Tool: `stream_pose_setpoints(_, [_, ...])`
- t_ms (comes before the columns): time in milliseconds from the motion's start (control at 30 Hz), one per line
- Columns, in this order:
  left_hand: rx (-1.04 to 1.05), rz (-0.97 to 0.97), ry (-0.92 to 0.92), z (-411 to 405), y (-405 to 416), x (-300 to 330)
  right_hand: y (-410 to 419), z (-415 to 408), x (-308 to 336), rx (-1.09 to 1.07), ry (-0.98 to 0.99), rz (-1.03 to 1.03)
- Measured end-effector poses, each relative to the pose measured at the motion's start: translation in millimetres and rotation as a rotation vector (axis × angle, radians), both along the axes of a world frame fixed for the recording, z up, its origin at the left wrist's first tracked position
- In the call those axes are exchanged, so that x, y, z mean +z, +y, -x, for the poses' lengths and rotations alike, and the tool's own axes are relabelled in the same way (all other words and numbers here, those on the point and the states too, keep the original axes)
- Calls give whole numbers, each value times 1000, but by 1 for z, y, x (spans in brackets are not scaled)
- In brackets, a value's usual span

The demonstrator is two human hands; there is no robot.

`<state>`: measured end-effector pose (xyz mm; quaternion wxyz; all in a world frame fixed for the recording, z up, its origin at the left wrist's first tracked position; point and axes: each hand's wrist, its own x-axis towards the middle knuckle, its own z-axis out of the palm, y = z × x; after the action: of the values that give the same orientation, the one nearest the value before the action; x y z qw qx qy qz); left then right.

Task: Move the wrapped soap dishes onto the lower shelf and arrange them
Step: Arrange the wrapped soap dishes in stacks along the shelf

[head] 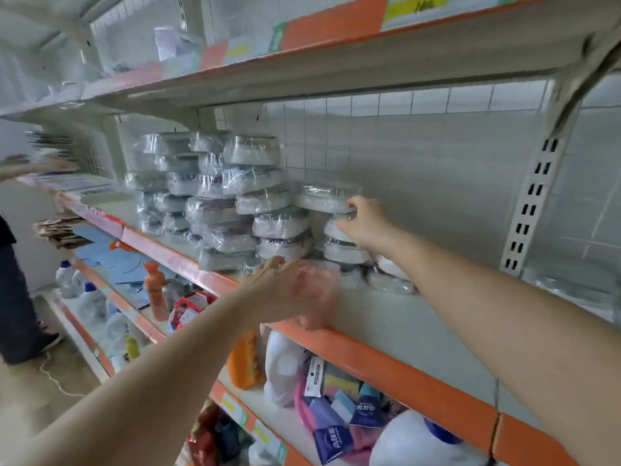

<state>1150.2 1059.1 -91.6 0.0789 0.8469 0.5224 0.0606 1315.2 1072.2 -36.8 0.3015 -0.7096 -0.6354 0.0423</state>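
Right hand [364,223] pinching the rim of a wrapped soap dish [327,197] atop the stacks on the shelf [386,317], left hand [285,290] blurred, fingers' state unclear; probably light, stiff, slippery in film, best gripped at the edges.

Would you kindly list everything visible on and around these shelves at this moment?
Wrapped soap dishes: many, exact count unclear, grey-white in clear film, stacked on the middle shelf.
Top dish of the right stack: one, white, held by the right hand.
Pink wrapped item: one, blurred, at the shelf's front edge under the left hand.
Shelves: several, cream with orange edges.
Orange bottles: at least two, lower shelves.
White bottles: several, lower left.
Blue packets: several, bottom shelf.
Other person: one, dark clothes, far left.
Left hand: on the pink item.
Right hand: gripping the top dish.
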Motion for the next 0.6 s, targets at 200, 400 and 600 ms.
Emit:
stream_pose_setpoints(200, [-110, 123, -34, 8, 46, -10, 76, 10, 11, -127, -213, -24])
stream_pose_setpoints(400, [-175, 106, 75, -7, 42, 1, 109, -9, 20, -121, -221, 109])
stream_pose_setpoints(600, [-119, 87, -83, -11, 52, -14, 111, -18, 22, -105, -192, 79])
